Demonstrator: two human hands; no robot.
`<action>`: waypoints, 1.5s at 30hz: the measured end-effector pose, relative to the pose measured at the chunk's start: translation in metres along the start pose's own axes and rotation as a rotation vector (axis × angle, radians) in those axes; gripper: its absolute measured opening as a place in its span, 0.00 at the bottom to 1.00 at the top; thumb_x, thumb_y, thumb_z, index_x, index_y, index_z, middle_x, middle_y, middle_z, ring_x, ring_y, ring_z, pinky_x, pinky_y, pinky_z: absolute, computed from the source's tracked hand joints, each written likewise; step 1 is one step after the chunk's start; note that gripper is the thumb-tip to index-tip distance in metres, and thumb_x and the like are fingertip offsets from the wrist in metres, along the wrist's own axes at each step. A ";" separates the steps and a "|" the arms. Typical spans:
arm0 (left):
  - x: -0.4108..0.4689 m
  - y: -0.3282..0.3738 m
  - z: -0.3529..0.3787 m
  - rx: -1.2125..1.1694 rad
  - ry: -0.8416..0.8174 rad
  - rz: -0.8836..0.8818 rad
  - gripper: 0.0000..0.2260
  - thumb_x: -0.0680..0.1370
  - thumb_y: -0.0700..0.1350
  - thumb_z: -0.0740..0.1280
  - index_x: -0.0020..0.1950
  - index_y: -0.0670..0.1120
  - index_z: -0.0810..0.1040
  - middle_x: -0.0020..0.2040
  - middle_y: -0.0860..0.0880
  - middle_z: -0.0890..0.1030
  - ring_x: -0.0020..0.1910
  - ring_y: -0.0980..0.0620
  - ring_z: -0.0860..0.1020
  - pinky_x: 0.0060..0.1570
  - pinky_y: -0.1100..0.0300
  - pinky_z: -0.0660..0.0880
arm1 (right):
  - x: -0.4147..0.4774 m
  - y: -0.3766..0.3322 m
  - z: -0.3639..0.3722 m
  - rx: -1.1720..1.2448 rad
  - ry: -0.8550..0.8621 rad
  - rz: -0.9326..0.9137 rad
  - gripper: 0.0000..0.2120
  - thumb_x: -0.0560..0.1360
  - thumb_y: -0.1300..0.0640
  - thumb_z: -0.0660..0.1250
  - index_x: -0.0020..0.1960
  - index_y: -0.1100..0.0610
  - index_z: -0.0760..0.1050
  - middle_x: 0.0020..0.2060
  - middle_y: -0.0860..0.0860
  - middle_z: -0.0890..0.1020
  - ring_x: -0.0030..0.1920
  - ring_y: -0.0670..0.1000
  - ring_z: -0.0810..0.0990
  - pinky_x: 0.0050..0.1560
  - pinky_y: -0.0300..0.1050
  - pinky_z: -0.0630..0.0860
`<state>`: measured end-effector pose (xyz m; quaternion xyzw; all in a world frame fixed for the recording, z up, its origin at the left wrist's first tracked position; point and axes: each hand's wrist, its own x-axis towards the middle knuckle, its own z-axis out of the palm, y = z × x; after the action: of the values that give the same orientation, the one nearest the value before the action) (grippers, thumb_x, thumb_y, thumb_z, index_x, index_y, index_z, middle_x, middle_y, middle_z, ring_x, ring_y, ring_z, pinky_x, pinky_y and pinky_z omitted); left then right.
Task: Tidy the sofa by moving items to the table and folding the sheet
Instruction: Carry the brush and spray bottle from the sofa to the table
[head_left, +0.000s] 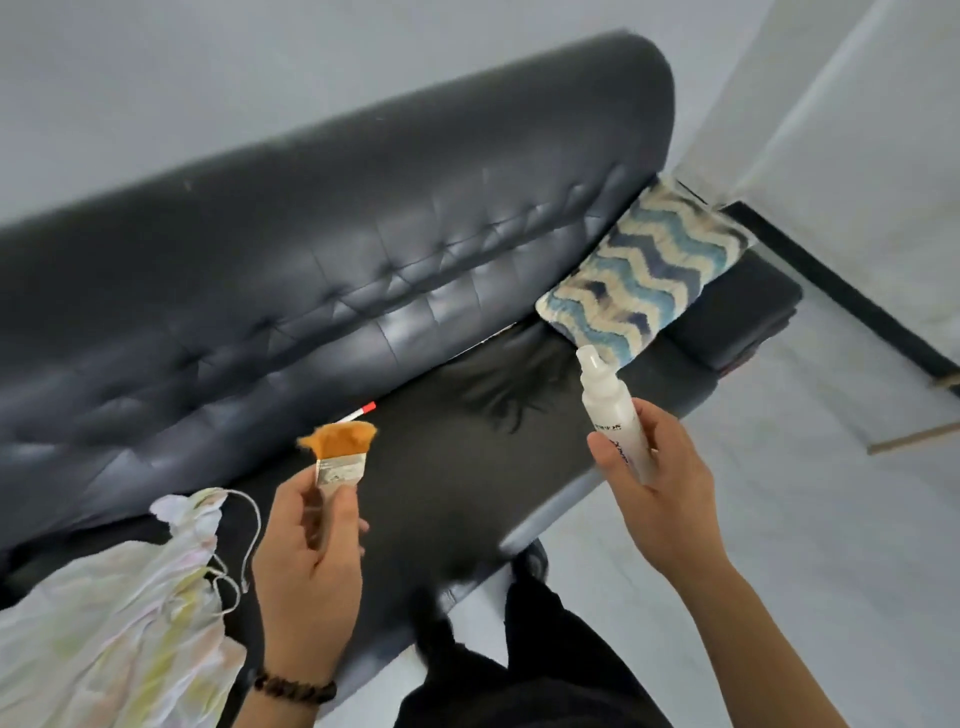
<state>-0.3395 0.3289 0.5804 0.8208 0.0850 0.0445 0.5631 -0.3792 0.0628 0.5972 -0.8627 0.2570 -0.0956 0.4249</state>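
1. Where the bottom edge cuts the view, a beaded bracelet (293, 688) circles the left wrist. Dark trousers (524, 654) beside it are smeared by motion blur.
2. Left hand (306, 540): fingers curled round the handle of a brush (340, 452). Handle mostly hidden in the palm; metal ferrule and orange bristles stick out above the fingers.
3. Right hand (660, 483): grips the lower half of a white spray bottle (615, 415), tilted, nozzle uppermost. Label print too blurred to read.
4. Sheet (119, 613): pale, crumpled, lying on the left end of the black sofa (363, 234) seat, just beside the left hand. Cut off by the left and bottom edges; thin cords trail from it.
5. Thin white stick (361, 413) with red tip lies on the seat near the backrest crease, its lower end hidden behind the bristles. Cannot tell what it is.
6. Zigzag cushion (644, 270) leans at the sofa's far end; the bottle nozzle overlaps its lower corner.
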 end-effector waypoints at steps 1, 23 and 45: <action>-0.002 0.002 0.005 0.000 -0.037 0.006 0.07 0.80 0.43 0.64 0.53 0.56 0.75 0.39 0.55 0.81 0.34 0.54 0.79 0.36 0.52 0.77 | -0.011 0.006 -0.010 0.017 0.050 0.025 0.15 0.76 0.45 0.68 0.59 0.37 0.66 0.53 0.39 0.76 0.52 0.38 0.75 0.47 0.37 0.69; -0.262 0.160 0.355 0.089 -0.746 0.537 0.09 0.80 0.50 0.62 0.56 0.48 0.75 0.37 0.46 0.78 0.34 0.54 0.76 0.33 0.71 0.71 | -0.201 0.292 -0.331 0.336 0.792 0.520 0.12 0.77 0.49 0.68 0.59 0.43 0.72 0.44 0.43 0.79 0.43 0.43 0.76 0.40 0.40 0.69; -0.510 0.323 0.873 0.045 -1.221 0.556 0.09 0.80 0.44 0.65 0.59 0.48 0.72 0.46 0.51 0.80 0.36 0.57 0.80 0.29 0.67 0.76 | -0.139 0.585 -0.712 0.210 1.295 0.919 0.13 0.76 0.47 0.68 0.59 0.46 0.70 0.47 0.43 0.79 0.45 0.45 0.78 0.41 0.40 0.70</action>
<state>-0.6635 -0.6818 0.5774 0.7014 -0.4626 -0.2863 0.4604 -0.9822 -0.6475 0.5890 -0.3991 0.7720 -0.4165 0.2670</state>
